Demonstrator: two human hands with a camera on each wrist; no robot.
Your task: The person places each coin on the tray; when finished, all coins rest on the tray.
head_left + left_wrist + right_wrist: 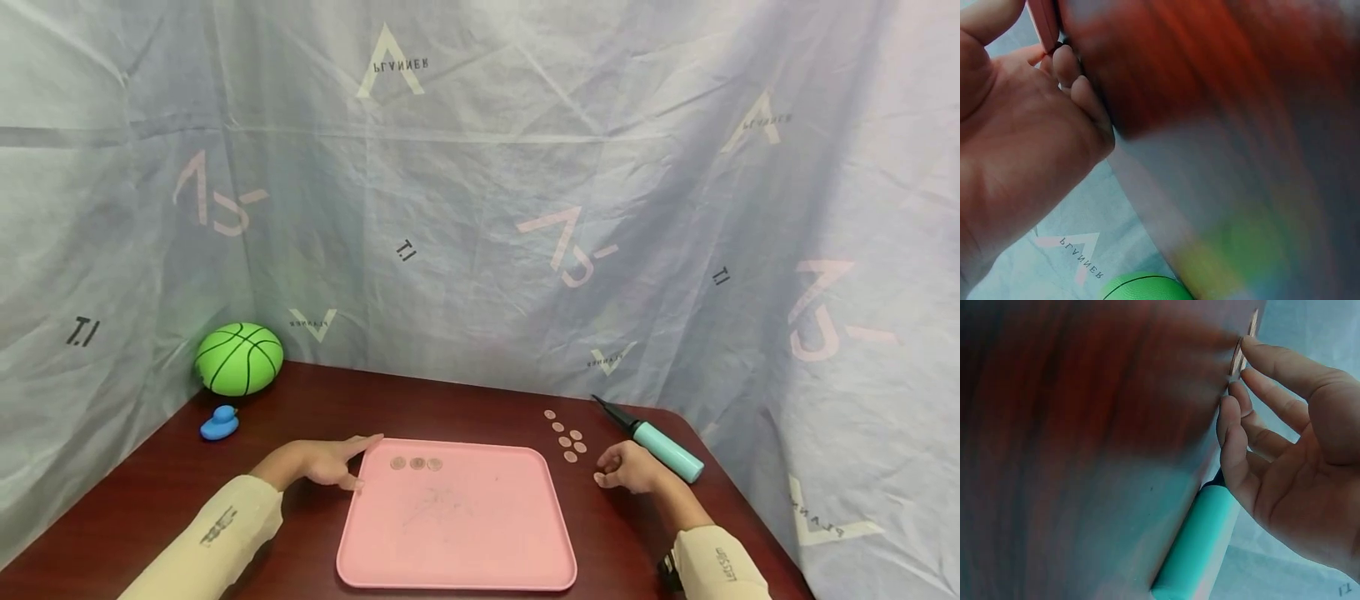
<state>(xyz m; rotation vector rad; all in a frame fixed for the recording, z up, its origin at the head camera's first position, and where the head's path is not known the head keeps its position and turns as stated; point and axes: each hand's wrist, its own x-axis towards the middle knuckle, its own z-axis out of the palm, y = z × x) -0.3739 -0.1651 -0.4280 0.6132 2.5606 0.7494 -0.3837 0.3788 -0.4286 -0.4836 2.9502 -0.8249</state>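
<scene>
A pink rectangular tray (450, 533) lies on the dark red table, with three coins (417, 463) in a row near its far left corner. My left hand (324, 462) holds the tray's left rim, index finger along the corner and thumb lower down; the left wrist view shows the tray edge (1044, 25) by the fingers. Right of the tray, my right hand (633, 468) has thumb and fingertips at a coin (598, 479) by the tabletop. In the right wrist view this coin (1236, 359) appears edge-on between them. Several loose coins (565, 442) lie just beyond that hand.
A turquoise hand pump (667, 450) with a black nozzle lies right of my right hand. At the back left are a green ball (240, 358) and a blue toy duck (220, 423). Grey printed cloth (480, 208) hangs around the table's back and sides.
</scene>
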